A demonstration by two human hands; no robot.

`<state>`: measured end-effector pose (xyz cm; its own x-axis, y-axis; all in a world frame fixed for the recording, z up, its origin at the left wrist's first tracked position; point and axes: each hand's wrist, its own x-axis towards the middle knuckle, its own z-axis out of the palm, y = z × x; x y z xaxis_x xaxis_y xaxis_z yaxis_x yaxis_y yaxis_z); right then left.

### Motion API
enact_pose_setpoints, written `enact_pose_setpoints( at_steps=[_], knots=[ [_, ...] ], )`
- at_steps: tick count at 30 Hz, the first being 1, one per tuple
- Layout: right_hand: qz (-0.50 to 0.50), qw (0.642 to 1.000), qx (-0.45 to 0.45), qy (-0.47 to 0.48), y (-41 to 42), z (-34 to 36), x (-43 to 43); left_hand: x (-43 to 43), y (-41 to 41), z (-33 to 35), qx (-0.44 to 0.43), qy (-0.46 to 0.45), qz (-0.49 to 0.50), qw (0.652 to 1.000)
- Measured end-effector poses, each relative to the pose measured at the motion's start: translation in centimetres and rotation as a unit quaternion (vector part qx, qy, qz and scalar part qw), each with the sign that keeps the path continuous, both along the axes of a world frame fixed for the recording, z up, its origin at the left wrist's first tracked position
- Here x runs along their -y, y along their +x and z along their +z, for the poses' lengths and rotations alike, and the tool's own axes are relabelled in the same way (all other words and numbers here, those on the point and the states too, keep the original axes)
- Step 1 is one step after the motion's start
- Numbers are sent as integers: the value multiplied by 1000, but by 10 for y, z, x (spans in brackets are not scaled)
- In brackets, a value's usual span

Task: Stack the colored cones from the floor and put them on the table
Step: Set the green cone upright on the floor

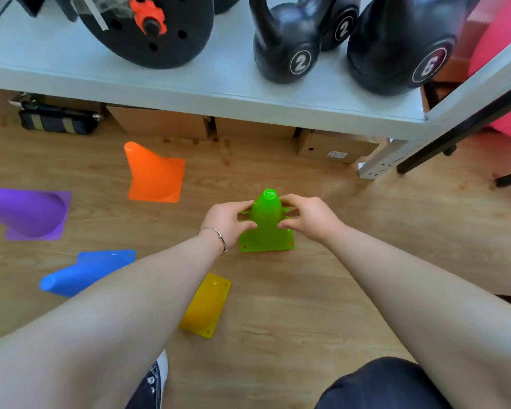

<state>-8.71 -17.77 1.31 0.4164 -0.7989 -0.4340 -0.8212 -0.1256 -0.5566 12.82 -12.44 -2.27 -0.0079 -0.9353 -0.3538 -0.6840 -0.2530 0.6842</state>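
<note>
A green cone (266, 222) stands upright on the wooden floor in the middle of the view. My left hand (227, 221) grips its left side and my right hand (309, 218) grips its right side. An orange cone (155, 177) stands upright to the far left of it. A purple cone (27, 212) lies on its side at the left edge. A blue cone (86, 273) lies on its side near my left forearm. A yellow cone (207, 305) lies tipped over between my arms. The white table (189, 84) runs across the top.
On the table stand a black weight plate (148, 31) and three black kettlebells (286, 45). Cardboard boxes (163, 122) and a dark bag (56, 119) sit under the table. A pink ball (502, 54) is at the far right. My knees are at the bottom edge.
</note>
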Motion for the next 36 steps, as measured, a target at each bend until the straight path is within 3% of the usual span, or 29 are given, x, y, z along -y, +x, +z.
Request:
enact_pose_setpoints(
  at_steps=[29,36],
  knots=[
    [-47,998,28,42,-6,-27,-5,-6,-20,-24,-42,18,54,997],
    [-70,996,11,60,-47,-21,-24,-11,-54,-19,-44,26,-7,999]
  ],
)
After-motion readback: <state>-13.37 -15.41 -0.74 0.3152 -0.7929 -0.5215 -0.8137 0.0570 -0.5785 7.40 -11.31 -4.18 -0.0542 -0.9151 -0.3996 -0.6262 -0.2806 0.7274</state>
